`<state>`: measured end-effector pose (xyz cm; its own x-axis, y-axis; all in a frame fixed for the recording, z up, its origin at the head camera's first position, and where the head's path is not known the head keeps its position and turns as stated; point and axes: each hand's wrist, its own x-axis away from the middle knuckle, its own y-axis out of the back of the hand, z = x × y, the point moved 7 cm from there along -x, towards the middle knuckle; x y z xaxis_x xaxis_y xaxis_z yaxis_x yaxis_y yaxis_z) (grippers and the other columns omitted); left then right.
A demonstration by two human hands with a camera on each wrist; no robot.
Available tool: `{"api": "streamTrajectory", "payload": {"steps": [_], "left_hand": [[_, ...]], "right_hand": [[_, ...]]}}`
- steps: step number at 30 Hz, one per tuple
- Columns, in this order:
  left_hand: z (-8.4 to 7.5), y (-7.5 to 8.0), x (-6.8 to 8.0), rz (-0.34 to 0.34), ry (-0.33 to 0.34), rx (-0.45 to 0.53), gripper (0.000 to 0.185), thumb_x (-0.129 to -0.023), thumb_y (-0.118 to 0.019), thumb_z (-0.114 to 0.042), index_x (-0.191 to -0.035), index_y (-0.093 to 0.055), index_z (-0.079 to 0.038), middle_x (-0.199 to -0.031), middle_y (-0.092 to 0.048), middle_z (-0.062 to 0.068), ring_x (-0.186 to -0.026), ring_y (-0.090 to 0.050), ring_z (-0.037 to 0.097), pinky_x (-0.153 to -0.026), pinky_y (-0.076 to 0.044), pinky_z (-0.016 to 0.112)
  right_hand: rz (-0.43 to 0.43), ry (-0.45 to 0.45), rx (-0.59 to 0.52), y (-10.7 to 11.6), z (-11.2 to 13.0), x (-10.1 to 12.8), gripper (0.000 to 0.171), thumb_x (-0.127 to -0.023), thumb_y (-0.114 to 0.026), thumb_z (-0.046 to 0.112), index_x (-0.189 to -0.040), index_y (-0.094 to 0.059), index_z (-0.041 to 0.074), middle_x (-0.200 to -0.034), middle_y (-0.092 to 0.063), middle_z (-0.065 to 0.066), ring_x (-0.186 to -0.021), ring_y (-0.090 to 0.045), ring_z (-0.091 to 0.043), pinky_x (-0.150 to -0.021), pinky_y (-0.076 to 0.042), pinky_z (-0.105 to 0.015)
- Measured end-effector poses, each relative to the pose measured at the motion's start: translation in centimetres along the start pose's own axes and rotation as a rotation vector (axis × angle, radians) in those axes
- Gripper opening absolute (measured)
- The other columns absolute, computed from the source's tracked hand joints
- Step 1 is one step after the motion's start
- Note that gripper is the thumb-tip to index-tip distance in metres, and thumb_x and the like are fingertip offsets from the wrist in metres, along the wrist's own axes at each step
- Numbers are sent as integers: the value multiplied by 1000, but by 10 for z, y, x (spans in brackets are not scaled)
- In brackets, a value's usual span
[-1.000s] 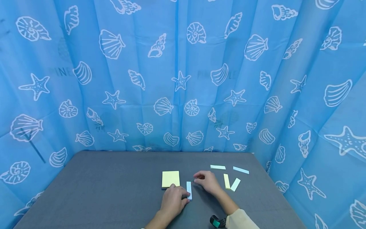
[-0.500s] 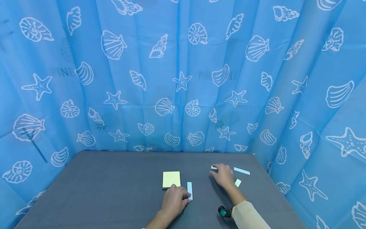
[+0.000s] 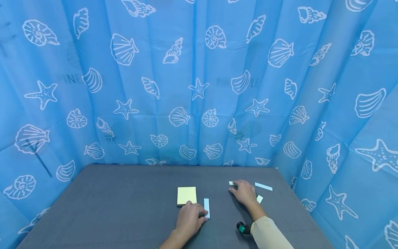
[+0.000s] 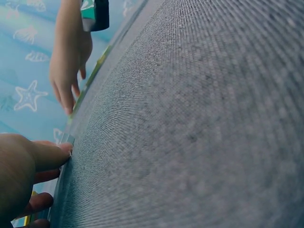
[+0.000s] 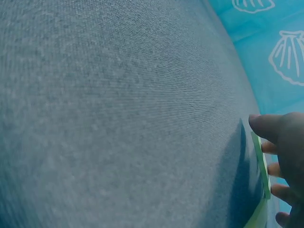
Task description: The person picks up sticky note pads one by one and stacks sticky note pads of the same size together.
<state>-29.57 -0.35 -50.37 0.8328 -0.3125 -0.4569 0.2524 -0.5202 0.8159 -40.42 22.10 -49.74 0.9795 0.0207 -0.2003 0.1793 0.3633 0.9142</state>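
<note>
While left hand (image 3: 190, 218) pins blue strip (image 3: 206, 208), right hand (image 3: 244, 192) covers green strip (image 5: 260, 164).

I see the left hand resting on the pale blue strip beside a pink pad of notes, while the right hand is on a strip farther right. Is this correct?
Not quite: the pad is yellow, not pink, as the head view shows. The rest holds: the left hand rests on the pale blue strip beside it, and the right hand is on a strip farther right.

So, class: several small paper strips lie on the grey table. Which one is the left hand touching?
The pale blue strip just right of the yellow sticky-note pad. The left hand touches its near end; the other strips lie by the right hand.
</note>
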Motion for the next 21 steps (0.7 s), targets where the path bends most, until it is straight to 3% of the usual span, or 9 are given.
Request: {"api": "streamTrajectory", "payload": {"steps": [13,17,21], "left_hand": [[1,-1,0,13,13,-10,17,-71,-86,-27,-86,-80,-26,-86,-70,-15,-74,-53,7,-65,-44,28],[0,-1,0,3,8,-19,17,-71,-86,-28,-86,-80,-26,-86,-70,-15,-74,-54,8,-65,-44,28],[-1,0,0,-1,10,-21,17,-71,-86,-28,-87,-80,-26,-86,-70,-15,-73,-53,7,-64,-44,28]], "right_hand": [[-12,159,-93,-4,11,7,22,-83,-78,24,-100,-72,11,-111,-68,-12,-116,-55,-39,-100,-29,-62],[-33,176,-36,-4,15,9,18,-81,-79,23,-94,-71,13,-99,-70,-6,-102,-62,-34,-96,-34,-61],[-64,207,62,-4,19,10,15,-82,-79,25,-89,-70,15,-88,-68,0,-83,-63,-24,-85,-43,-53]]}}
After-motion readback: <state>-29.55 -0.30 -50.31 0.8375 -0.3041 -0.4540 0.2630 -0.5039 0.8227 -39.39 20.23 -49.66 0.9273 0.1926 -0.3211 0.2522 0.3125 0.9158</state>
